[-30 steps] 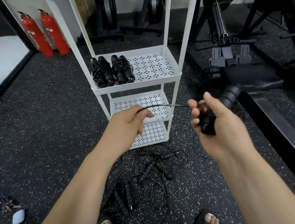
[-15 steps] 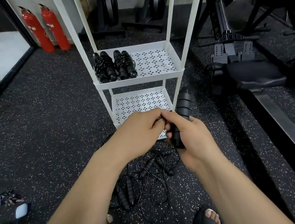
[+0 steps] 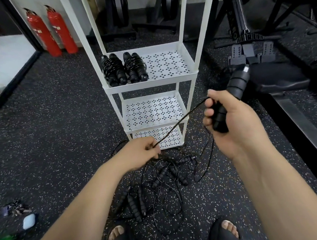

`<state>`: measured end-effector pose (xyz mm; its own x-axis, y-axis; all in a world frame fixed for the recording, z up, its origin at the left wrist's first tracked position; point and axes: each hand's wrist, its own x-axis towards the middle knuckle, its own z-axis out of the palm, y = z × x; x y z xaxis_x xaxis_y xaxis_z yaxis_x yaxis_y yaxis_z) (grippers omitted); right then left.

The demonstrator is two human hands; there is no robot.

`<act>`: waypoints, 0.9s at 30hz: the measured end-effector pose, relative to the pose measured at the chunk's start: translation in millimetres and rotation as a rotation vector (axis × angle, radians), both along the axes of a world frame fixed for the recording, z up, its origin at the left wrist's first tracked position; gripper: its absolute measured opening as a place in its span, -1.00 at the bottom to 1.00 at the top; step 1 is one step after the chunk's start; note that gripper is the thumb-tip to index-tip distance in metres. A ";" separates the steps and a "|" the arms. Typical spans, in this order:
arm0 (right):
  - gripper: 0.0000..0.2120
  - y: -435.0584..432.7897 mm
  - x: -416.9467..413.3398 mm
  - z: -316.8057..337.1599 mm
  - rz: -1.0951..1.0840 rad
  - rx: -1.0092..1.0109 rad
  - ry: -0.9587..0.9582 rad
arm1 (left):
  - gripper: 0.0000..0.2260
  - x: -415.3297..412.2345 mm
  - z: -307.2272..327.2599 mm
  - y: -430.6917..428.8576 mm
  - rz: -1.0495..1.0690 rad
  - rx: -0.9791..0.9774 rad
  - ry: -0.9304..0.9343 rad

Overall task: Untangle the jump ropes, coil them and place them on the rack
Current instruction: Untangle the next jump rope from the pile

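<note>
Your right hand [image 3: 236,124] grips a jump-rope handle [image 3: 236,86], its long axis tilted up and rightward. Your left hand [image 3: 139,154] pinches its cord [image 3: 180,120], stretched diagonally before the rack [image 3: 150,83], above the tangle [image 3: 164,178] on the floor [image 3: 58,128].

Both bare forearms reach forward from the lower edge of the view. The left hand [image 3: 139,154] sits lower and nearer the middle, knuckles up, its fingertips pinching a thin black cord [image 3: 180,120]. The right hand [image 3: 232,121] is held higher, out to the right, its fingers curled round a black ribbed foam handle [image 3: 238,85]. The hands are apart, joined by the cord.
</note>
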<state>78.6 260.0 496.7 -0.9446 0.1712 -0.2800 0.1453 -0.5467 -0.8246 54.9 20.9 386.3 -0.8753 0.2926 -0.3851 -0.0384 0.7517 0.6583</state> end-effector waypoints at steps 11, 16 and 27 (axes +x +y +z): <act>-0.89 12.2 1.1 8.6 -0.073 -0.027 0.018 | -0.84 5.4 -88.8 -34.1 0.200 -0.027 -0.115; -0.91 17.1 0.6 3.5 -0.095 -0.075 0.032 | -0.79 1.5 -55.5 -27.0 0.179 0.018 -0.120; -0.87 -8.4 6.7 -23.8 0.054 -0.059 -0.109 | -0.88 3.5 39.4 13.0 0.143 0.190 0.146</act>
<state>85.3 251.6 472.9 -0.9155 0.1012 -0.3894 0.2625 -0.5831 -0.7688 58.4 33.9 425.6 -0.9551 0.2166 -0.2020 -0.0299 0.6080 0.7933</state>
